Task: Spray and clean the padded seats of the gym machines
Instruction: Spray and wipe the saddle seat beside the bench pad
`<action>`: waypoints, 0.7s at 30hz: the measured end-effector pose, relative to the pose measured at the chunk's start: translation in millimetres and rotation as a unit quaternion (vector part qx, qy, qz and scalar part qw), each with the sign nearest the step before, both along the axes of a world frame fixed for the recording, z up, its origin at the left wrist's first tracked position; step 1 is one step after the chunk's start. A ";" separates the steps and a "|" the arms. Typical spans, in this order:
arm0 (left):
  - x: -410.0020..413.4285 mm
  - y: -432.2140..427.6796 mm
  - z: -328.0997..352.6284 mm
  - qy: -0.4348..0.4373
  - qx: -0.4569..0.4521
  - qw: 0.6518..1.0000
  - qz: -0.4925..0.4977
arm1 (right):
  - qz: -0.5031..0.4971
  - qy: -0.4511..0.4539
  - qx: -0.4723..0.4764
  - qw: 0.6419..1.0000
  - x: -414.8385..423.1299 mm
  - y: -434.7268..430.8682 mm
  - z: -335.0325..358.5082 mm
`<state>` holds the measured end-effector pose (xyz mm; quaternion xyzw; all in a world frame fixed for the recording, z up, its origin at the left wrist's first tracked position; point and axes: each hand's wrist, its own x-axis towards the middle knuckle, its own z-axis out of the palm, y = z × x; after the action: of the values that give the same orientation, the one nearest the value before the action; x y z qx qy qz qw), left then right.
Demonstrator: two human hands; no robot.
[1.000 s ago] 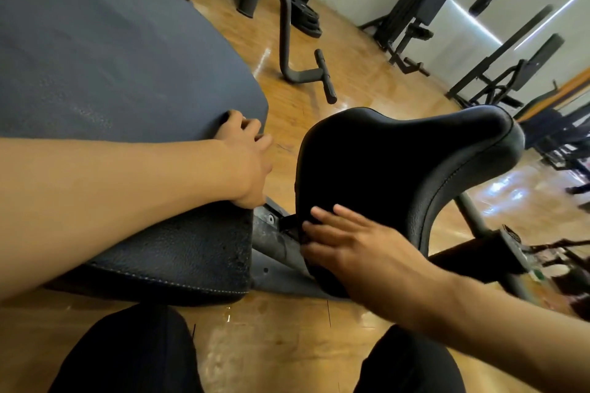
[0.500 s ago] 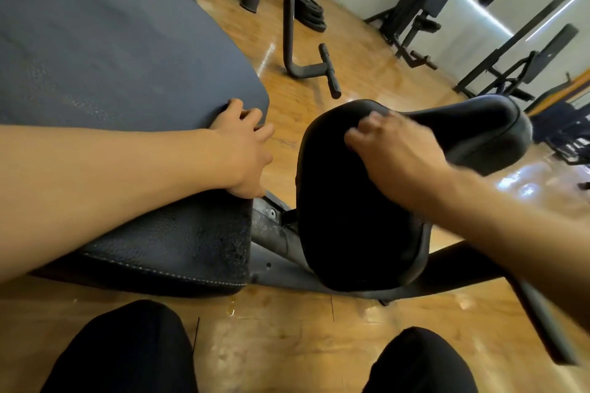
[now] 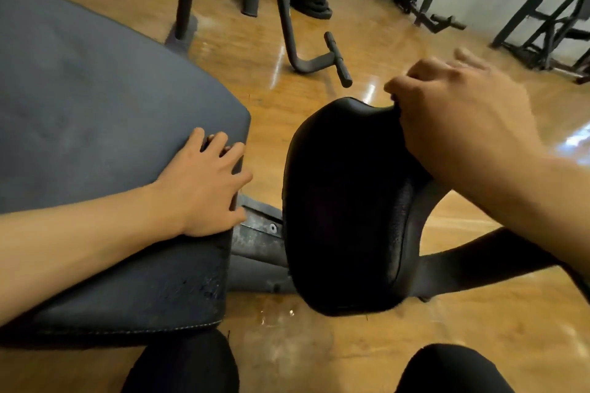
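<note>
A glossy wooden floor (image 3: 447, 313) runs under the gym machines. The broad grey pad (image 3: 95, 105) fills the left of the view, and the smaller black seat pad (image 3: 344, 201) stands tilted just right of it, with a scuffed metal frame (image 3: 258, 239) joining them. The left hand (image 3: 204, 185) lies open, fingers spread, on the grey pad's corner. The right hand (image 3: 456, 118), blurred, curls its fingers over the black seat pad's upper rim.
</note>
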<state>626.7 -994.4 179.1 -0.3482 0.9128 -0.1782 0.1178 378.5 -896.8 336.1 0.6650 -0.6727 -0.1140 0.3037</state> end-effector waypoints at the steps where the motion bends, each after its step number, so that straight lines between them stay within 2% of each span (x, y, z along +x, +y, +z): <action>1: 0.8 -0.4 -0.9 0.019 -0.003 1.000 -0.003 | 0.009 -0.003 -0.009 1.000 -1.0 1.0 -4.4; 3: 0.1 -2.4 -1.6 0.042 0.002 0.999 0.005 | 0.039 -0.028 -0.024 0.999 -4.0 6.8 -10.5; 7: -8.0 1.6 4.6 0.012 0.060 0.997 0.049 | 0.080 -0.081 0.006 0.993 -12.5 5.4 -10.9; 11: -16.5 22.1 33.7 0.051 0.143 0.983 0.107 | 0.105 -0.162 0.099 0.976 -16.1 1.8 3.1; 13: -31.8 43.5 68.4 0.099 0.181 0.973 0.099 | 0.120 -0.218 0.154 0.956 -23.3 -1.4 19.7; 15: -51.0 65.9 112.5 0.161 0.208 0.962 0.075 | 0.119 -0.310 0.168 0.928 -32.9 -4.0 40.0; 21: -99.3 74.4 211.7 0.240 0.275 0.922 0.128 | 0.031 -0.545 0.101 0.832 -71.5 0.9 80.4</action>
<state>527.5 -920.0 390.7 -0.4485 0.8743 0.1857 0.0082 306.9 -895.9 416.5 0.6665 -0.6931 0.2092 -0.1776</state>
